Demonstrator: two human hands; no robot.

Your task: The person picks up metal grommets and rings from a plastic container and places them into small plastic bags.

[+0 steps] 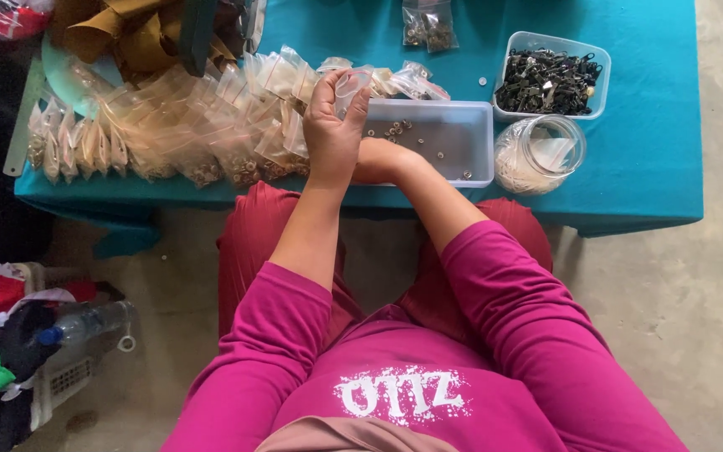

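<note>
Left hand (pixel 332 125): closed on small clear plastic bag (pixel 350 88), above teal worktop (pixel 646 159). Right hand (pixel 374 161): mostly hidden behind left; grip cannot be told. White rectangular plastic tray (pixel 474 142) at 3 o'clock, holding small metal eyelets (pixel 395 129).

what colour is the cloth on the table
Teal, a plain table cloth; clearest in the head view.

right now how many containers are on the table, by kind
white tray: 1
clear tub of dark metal parts: 1
glass jar: 1
total: 3
The left hand holds a small clear bag over the tray.
</note>
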